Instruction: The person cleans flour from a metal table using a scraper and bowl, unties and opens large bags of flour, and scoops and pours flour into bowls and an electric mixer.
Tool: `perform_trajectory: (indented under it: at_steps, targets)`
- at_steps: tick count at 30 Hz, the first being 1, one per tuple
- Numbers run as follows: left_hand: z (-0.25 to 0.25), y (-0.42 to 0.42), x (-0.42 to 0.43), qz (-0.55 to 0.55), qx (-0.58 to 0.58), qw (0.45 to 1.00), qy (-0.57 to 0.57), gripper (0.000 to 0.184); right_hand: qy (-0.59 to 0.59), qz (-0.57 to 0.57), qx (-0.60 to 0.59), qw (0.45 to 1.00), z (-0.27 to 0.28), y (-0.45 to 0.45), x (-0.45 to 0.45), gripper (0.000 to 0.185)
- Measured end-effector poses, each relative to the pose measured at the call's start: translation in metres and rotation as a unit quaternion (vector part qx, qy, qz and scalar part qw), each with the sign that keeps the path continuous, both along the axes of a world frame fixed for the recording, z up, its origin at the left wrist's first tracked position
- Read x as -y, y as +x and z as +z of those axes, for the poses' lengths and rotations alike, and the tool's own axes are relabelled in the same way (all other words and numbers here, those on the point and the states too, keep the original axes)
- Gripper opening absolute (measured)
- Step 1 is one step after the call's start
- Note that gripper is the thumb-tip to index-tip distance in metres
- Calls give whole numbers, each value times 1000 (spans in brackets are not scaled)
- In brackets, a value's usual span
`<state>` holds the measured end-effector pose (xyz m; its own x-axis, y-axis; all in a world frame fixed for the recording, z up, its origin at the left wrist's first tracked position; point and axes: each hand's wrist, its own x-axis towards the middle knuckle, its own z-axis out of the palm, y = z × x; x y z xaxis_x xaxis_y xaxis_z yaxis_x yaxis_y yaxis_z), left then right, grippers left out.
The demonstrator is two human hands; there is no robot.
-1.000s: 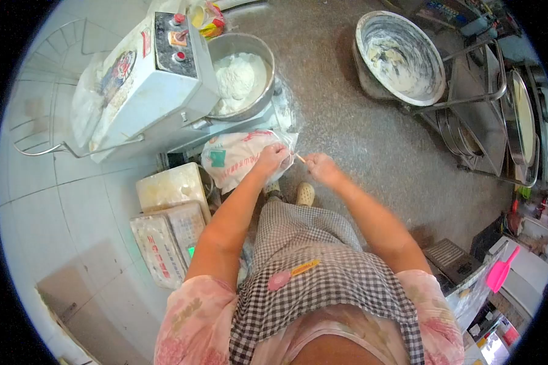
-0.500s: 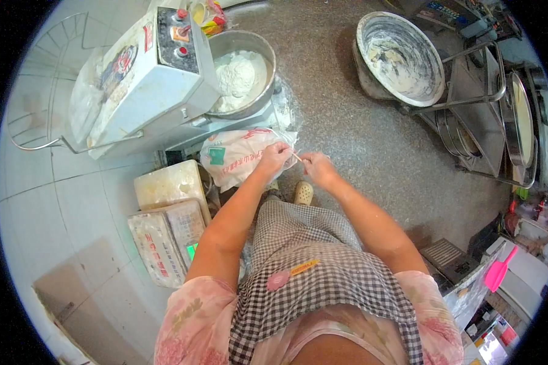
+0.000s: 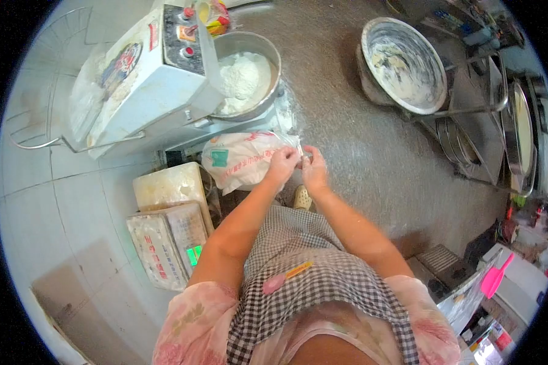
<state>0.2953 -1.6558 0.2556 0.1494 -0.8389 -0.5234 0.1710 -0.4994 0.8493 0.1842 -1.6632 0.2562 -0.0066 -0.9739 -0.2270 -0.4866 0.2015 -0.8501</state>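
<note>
A white sack (image 3: pixel 240 159) with red print and a green square stands below the mixer bowl. My left hand (image 3: pixel 283 164) is closed at the sack's gathered top right corner, fingers pinched on it. Close beside it, nearly touching, my right hand (image 3: pixel 314 167) has its fingers pinched together at the same corner; what lies between them is too small to make out. Just above is the metal mixer bowl (image 3: pixel 274 88), with white powder (image 3: pixel 242 78) heaped inside.
The white mixer (image 3: pixel 158 79) stands at the upper left. Below it is a scale (image 3: pixel 167 243) with a green display. A large floury basin (image 3: pixel 429 103) rests at the upper right by a metal rack (image 3: pixel 502 109). A pink scoop (image 3: pixel 496 277) lies at the lower right.
My right hand has moved left and turned upright, closing the gap to my left hand. My left hand has shifted slightly right. The thin strip earlier seen between the hands is now mostly hidden.
</note>
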Motion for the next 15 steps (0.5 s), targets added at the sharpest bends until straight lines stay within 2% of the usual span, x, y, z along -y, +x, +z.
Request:
perform_trajectory:
  at_steps: [2, 5, 6, 7, 8, 9, 11, 12, 14, 15]
  targets:
    - [16, 1, -4, 6, -47, 999, -24, 14, 67, -48, 90, 992, 5, 16, 8, 20]
    - [9, 15, -5, 15, -9, 995, -97, 24, 257, -89, 278, 921, 40, 25, 29, 12]
    - [18, 26, -11, -32, 127, 985, -116, 36, 301, -89, 347, 884, 48, 23, 37, 11]
    - [29, 35, -19, -77, 271, 951, -130, 38, 344, -87, 412, 839, 51, 25, 41, 13]
    - [38, 43, -30, -120, 408, 895, -139, 41, 357, -103, 415, 830, 52, 32, 39, 19]
    - [42, 51, -40, -160, 535, 817, -141, 44, 364, -69, 388, 844, 49, 37, 35, 20]
    - [14, 61, -53, -182, 504, 835, -123, 34, 373, -12, 321, 870, 48, 38, 25, 23]
    - [-1, 67, -57, -208, 495, 836, -110, 31, 385, 46, 235, 891, 52, 36, 28, 24]
    - [-5, 76, -56, -265, 486, 830, -68, 25, 397, 161, 57, 902, 99, 47, 46, 28]
    - [2, 82, -48, -294, 487, 822, -38, 23, 295, 89, 44, 950, 145, 59, 56, 29]
